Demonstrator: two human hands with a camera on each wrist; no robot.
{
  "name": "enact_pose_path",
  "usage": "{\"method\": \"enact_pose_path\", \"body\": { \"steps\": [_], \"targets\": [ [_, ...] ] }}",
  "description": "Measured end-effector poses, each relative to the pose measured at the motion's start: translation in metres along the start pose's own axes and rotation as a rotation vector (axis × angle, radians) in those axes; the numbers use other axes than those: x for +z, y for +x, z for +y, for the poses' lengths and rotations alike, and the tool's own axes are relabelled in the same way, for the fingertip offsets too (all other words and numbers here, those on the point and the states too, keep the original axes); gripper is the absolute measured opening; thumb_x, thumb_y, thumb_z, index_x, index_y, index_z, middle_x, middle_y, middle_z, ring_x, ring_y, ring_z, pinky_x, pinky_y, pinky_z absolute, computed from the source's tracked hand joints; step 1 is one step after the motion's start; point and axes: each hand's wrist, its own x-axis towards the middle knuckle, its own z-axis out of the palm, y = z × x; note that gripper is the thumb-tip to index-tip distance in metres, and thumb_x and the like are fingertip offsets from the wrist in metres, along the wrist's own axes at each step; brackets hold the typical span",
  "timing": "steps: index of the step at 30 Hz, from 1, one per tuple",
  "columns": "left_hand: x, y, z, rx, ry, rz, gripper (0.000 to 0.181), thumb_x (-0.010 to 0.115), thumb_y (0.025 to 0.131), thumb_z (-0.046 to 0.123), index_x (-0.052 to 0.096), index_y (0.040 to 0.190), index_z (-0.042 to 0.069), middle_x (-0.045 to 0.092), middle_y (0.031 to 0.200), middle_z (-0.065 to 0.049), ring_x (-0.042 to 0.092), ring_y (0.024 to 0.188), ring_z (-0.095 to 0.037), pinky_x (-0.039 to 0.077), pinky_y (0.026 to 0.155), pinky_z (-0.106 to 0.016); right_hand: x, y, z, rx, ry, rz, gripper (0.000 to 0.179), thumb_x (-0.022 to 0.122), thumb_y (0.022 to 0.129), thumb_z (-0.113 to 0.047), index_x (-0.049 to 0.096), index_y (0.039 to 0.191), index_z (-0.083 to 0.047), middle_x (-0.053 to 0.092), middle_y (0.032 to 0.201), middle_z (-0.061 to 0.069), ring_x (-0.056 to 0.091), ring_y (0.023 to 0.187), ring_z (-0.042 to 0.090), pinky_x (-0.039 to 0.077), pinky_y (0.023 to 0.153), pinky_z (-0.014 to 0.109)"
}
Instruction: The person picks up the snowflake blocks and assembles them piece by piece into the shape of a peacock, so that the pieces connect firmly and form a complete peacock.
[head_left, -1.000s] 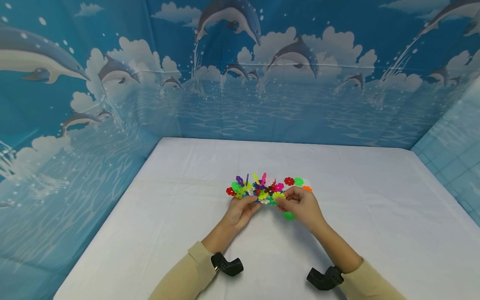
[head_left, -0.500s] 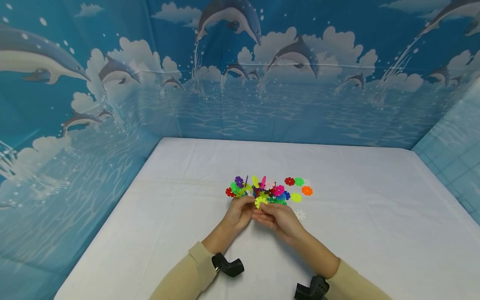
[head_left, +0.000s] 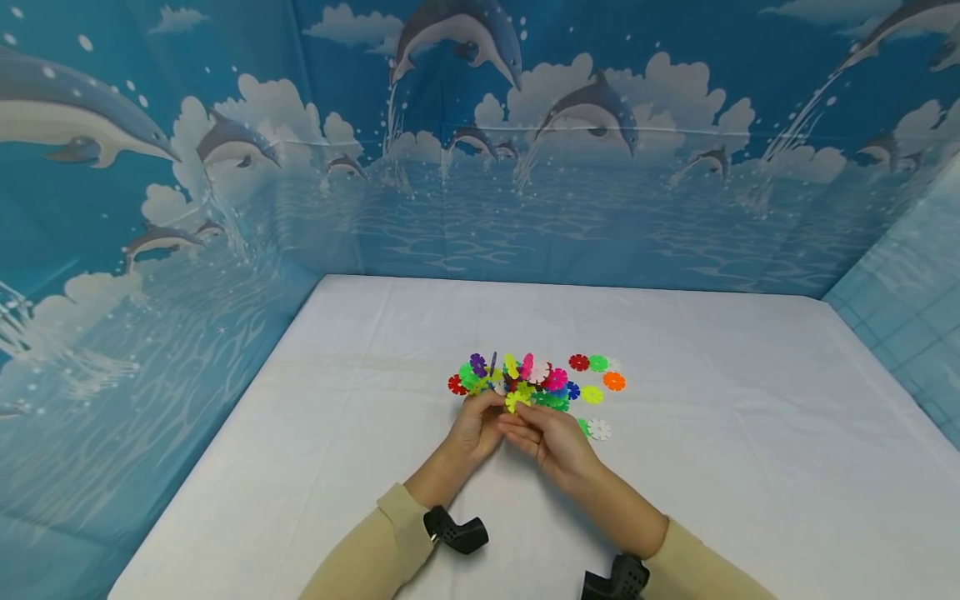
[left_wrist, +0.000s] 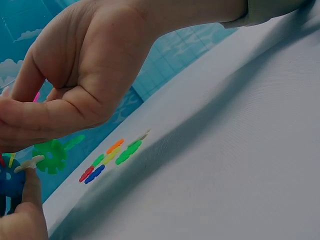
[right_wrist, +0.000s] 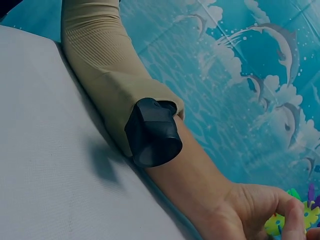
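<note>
A many-coloured cluster of joined flower-shaped interlocking discs (head_left: 540, 372) is held up over the white table. My left hand (head_left: 472, 429) grips its near side; in the left wrist view a fingertip of it touches a white disc (left_wrist: 30, 163) beside a blue one (left_wrist: 10, 184). Between thumb and fingers, my right hand (head_left: 558, 443) pinches a yellow flower disc (head_left: 516, 402) against the front of the cluster. Whether that disc is slotted in cannot be told. In the left wrist view the right hand (left_wrist: 90, 70) hides much of the cluster.
Right of the cluster lie several loose discs on the table (head_left: 720, 467): red (head_left: 578, 362), green (head_left: 597, 363), orange (head_left: 614, 381), yellow (head_left: 592, 395), blue (head_left: 573, 390) and white (head_left: 599, 429). A printed dolphin curtain (head_left: 480, 225) stands behind.
My right hand has moved left and nearer with the yellow disc, from the cluster's right end to its front middle by the left hand. Loose discs it hid now show. The left hand stays.
</note>
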Motion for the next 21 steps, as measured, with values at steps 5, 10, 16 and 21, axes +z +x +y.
{"method": "enact_pose_path", "body": {
  "steps": [5,10,16,21],
  "targets": [
    [-0.0008,-0.0003,-0.0008,0.017,0.036,-0.024,0.037,0.038,0.082,-0.013,0.060,0.062,0.009,0.056,0.067,0.003,0.054,0.063,-0.006,0.047,0.059,-0.014,0.0016,0.0002,-0.0004,0.000,-0.011,0.008,0.029,0.043,0.105,-0.009,0.047,0.121,0.015,0.072,0.084,0.008,0.072,0.079,0.014,0.055,0.077,0.024],
    [-0.0028,-0.0010,-0.0020,0.024,0.112,-0.058,0.027,0.046,0.084,-0.016,0.061,0.080,0.005,0.061,0.078,0.000,0.058,0.071,-0.008,0.051,0.064,-0.016,0.0024,-0.0001,-0.0021,-0.005,-0.005,0.024,0.024,0.041,0.105,-0.009,0.049,0.116,0.011,0.071,0.082,0.007,0.071,0.077,0.013,0.055,0.078,0.024],
    [-0.0050,-0.0015,-0.0019,0.015,0.238,-0.051,0.017,0.049,0.087,-0.014,0.059,0.092,-0.002,0.063,0.085,-0.003,0.062,0.077,-0.008,0.053,0.070,-0.018,0.0022,-0.0020,-0.0048,-0.033,0.019,0.020,0.022,0.041,0.105,-0.007,0.059,0.101,0.006,0.071,0.080,0.008,0.071,0.076,0.014,0.055,0.078,0.025],
    [-0.0042,-0.0026,-0.0022,0.012,0.299,0.021,0.016,0.050,0.085,-0.015,0.059,0.084,-0.002,0.061,0.077,-0.001,0.059,0.069,-0.007,0.051,0.064,-0.016,0.0046,-0.0041,-0.0040,-0.041,0.014,0.032,0.024,0.042,0.104,-0.005,0.062,0.097,0.006,0.071,0.079,0.009,0.071,0.075,0.014,0.055,0.077,0.025]
  ]
}}
